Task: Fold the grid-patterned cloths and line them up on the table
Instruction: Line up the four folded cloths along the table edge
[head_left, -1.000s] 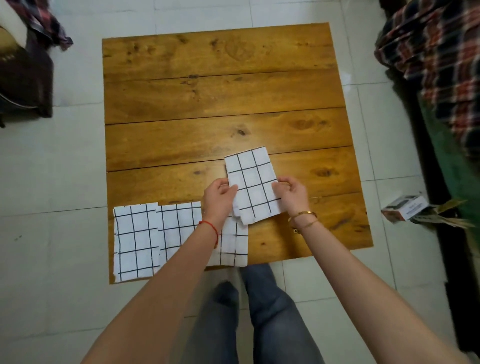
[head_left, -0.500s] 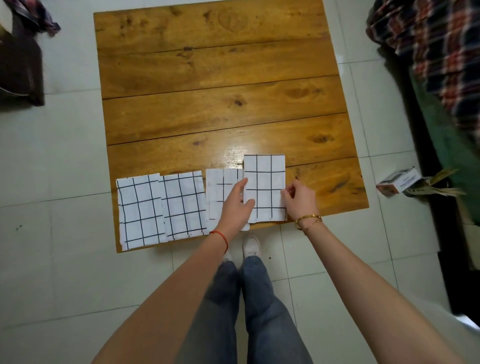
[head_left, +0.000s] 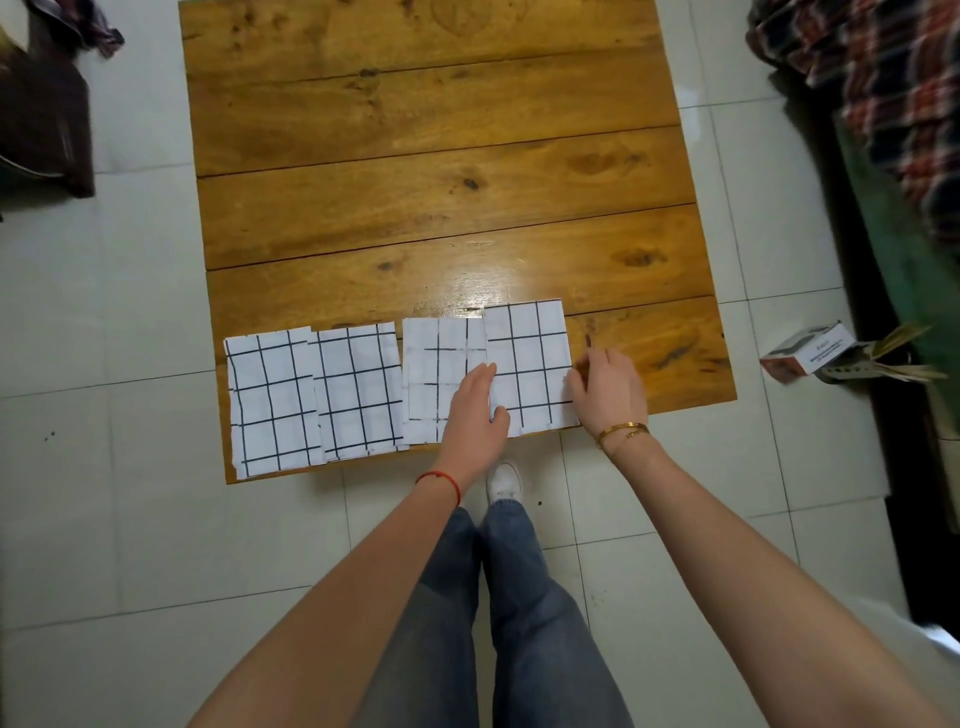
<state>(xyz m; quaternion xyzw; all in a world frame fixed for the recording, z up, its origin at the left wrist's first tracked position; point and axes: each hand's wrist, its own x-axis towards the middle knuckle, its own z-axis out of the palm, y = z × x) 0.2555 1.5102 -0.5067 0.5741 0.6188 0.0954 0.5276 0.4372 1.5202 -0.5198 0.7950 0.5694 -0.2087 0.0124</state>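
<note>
Head view: four folded cloths line the near tabletop (head_left: 441, 208) edge. Left hand (head_left: 475, 410) lies flat, fingers together, on the fourth cloth (head_left: 530, 364); right hand (head_left: 608, 389) touches its right edge, fingers loosely curled. Risk: this cloth overlaps the third cloth (head_left: 436, 379) and sits farther back; sliding it could drag its neighbour.

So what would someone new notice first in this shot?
Four folded grid cloths lie in a row along the near edge of the wooden table. Both hands sit at the rightmost cloth, the left hand on its left edge and the right hand at its right edge.
</note>
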